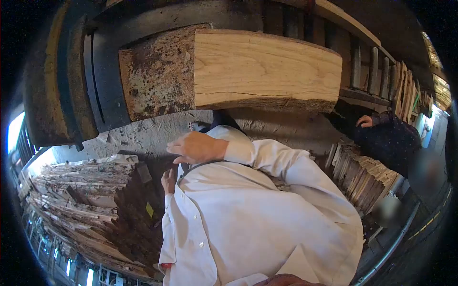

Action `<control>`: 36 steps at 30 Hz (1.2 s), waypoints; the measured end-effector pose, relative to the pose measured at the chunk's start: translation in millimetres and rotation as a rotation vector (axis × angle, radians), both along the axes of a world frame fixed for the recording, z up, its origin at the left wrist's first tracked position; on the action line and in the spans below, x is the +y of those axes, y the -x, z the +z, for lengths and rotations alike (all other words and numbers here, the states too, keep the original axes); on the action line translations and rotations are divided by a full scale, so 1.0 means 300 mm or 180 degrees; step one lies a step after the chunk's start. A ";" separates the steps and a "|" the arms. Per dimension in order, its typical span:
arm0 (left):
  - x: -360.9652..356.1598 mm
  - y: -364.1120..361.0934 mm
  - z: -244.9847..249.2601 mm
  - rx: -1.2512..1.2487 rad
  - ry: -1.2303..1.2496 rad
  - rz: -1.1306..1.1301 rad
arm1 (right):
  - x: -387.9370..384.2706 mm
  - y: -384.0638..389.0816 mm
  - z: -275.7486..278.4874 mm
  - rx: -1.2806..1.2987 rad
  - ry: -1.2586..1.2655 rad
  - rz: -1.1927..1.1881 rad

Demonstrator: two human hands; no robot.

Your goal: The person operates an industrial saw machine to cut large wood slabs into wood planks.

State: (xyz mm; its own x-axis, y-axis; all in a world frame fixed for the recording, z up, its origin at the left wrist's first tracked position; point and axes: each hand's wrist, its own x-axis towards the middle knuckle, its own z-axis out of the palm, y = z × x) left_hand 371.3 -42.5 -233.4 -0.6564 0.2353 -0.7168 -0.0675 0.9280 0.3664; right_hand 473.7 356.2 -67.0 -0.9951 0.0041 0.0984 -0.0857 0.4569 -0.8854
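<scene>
A thick sawn slab of pale wood [267, 66], bark along its near edge, lies on the machine bed in front of me. Left of it is a sawdust-covered plate [160, 74]. My right hand [193, 147] is held across my body, below the slab and apart from it, its fingers stretched and nothing seen in them. Lower, at my left side, my left hand [168, 181] shows only in part beside my shirt; its fingers look loosely apart, and I see nothing in them.
A large metal machine part with a slot [95, 78] stands at the left. Rollers [372, 74] run on at the right. Stacked boards [86, 190] fill the lower left; another stack [362, 176] is at the right, near a person in dark clothing [389, 140].
</scene>
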 end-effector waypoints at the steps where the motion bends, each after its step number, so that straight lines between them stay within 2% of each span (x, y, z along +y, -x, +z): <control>1: -0.003 0.000 -0.011 -0.0007 0.0048 -0.0052 | 0.013 -0.026 0.008 -0.0034 0.0024 -0.0047; 5: -0.005 -0.015 -0.042 0.0072 -0.0062 -0.0020 | 0.090 -0.119 0.076 -0.0739 0.0047 -0.0440; 8: 0.162 -0.014 0.086 0.0082 0.0078 -0.0298 | 0.161 -0.167 0.137 -0.1104 -0.0079 -0.1077; 9: 0.239 -0.016 0.139 -0.0062 0.0237 -0.0139 | 0.186 -0.183 0.150 -0.1225 -0.0118 -0.1352; 11: 0.145 0.008 0.002 -0.0175 0.0196 0.0040 | 0.240 -0.219 0.158 -0.1466 -0.0187 -0.1846; 12: 0.134 0.011 -0.023 -0.0109 0.0044 -0.0048 | 0.276 -0.229 0.150 -0.1572 -0.0201 -0.2052; 14: 0.177 0.014 -0.011 -0.0038 0.0341 -0.0338 | 0.342 -0.244 0.143 -0.1753 -0.0481 -0.2344; 17: 0.239 0.019 0.037 0.0064 0.0309 -0.0516 | 0.373 -0.255 0.149 -0.1483 -0.0547 -0.2457; 20: 0.297 0.028 0.062 -0.0018 0.0231 -0.0547 | 0.361 -0.285 0.119 -0.1105 -0.0099 -0.2420; 21: 0.306 0.033 0.064 -0.0069 0.0214 -0.0503 | 0.353 -0.302 0.117 -0.1206 -0.0079 -0.2301; 22: 0.316 0.041 0.064 0.0090 0.0298 -0.0833 | 0.343 -0.320 0.117 -0.1300 -0.0054 -0.2168; 25: 0.528 0.009 0.244 -0.0103 0.0224 -0.0370 | 0.352 -0.393 0.127 -0.1596 0.0076 -0.1616; 26: 0.522 0.027 0.210 -0.0300 -0.0040 -0.0119 | 0.362 -0.429 0.133 -0.1698 0.0121 -0.1410; 28: 0.506 0.075 0.125 -0.0699 -0.0566 0.0385 | 0.400 -0.508 0.142 -0.1924 0.0141 -0.1982; 31: 0.737 0.072 0.283 -0.0673 -0.1077 0.0585 | 0.526 -0.677 0.170 -0.2162 0.0128 -0.2969; 33: 0.814 0.094 0.297 -0.0701 -0.1317 0.0446 | 0.592 -0.755 0.234 -0.2217 -0.0131 -0.4052; 36: 0.970 0.071 0.400 -0.0562 -0.1672 0.0261 | 0.658 -0.833 0.238 -0.2170 -0.0991 -0.3825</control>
State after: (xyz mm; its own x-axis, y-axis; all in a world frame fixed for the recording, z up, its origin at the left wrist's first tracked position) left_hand 350.1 248.5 -113.5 -0.5681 0.5437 -0.6177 -0.2341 0.6129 0.7547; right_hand 723.6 553.6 4.5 -0.2531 0.9375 -0.2388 0.8863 0.1257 -0.4458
